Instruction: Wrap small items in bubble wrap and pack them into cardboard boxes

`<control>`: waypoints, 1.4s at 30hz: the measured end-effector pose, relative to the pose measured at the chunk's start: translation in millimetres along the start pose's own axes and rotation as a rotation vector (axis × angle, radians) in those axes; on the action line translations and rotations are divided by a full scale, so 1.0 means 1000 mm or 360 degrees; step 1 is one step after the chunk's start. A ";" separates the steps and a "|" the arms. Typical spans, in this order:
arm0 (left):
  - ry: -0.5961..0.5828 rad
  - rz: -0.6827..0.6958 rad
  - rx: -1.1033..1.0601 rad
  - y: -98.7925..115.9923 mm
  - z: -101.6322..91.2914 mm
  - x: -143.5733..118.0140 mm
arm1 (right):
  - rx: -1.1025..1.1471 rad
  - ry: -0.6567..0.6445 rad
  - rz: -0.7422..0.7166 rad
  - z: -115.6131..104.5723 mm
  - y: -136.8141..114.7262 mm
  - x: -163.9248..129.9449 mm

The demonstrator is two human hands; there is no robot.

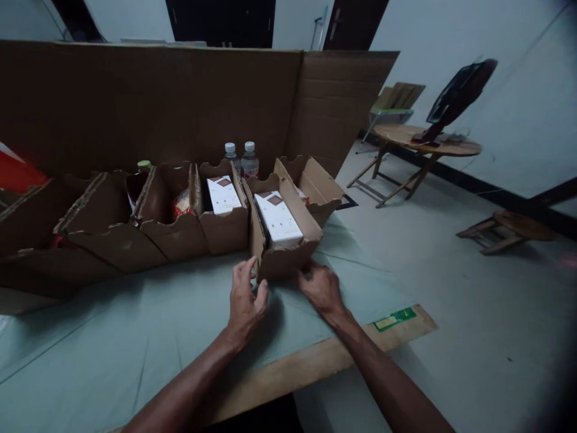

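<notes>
A cardboard box (288,257) with a scalloped rim juts forward from a row of similar boxes. Inside it stands a white carton (278,219) with a brown diamond mark on top. My left hand (246,300) is at the box's front left corner, thumb and fingers apart, fingertips close to or touching the cardboard. At the lower right front edge, my right hand (321,290) has its fingers curled against the box; some fingertips are hidden there. Just left, another cardboard box (225,231) holds a matching white carton (224,194).
More cardboard boxes (174,240) continue leftward, one with a red-and-clear packet (183,204). Two clear bottles (249,162) stand behind. An open box (322,189) sits at the right. A cardboard screen (157,108) backs the cloth-covered table (180,319); its wooden edge (311,367) runs near me.
</notes>
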State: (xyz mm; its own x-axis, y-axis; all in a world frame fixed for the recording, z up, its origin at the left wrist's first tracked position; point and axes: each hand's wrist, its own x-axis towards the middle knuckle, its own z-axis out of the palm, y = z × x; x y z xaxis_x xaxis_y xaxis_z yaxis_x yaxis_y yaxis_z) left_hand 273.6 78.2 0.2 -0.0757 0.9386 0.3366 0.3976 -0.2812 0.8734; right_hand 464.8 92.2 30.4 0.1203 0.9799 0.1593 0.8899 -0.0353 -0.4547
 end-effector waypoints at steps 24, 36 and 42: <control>-0.0101 -0.0301 -0.0342 -0.030 0.041 0.068 | 0.0178 -0.0065 -0.0115 0.035 0.008 0.069; -0.0973 -0.0312 -0.0130 0.000 -0.058 0.009 | 0.0595 0.0200 -0.0488 -0.009 -0.049 0.024; -0.0868 -0.0561 -0.0245 0.002 -0.118 -0.047 | -0.0075 -0.0115 -0.0667 -0.016 -0.166 0.069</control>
State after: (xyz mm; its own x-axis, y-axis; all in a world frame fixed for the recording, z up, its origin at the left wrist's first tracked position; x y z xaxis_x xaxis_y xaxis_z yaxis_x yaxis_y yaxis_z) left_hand 170.2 9.6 28.0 0.3119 0.9349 -0.1690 0.2957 0.0735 0.9525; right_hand 332.3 162.1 131.4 -0.2855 0.9226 0.2594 0.8747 0.3614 -0.3229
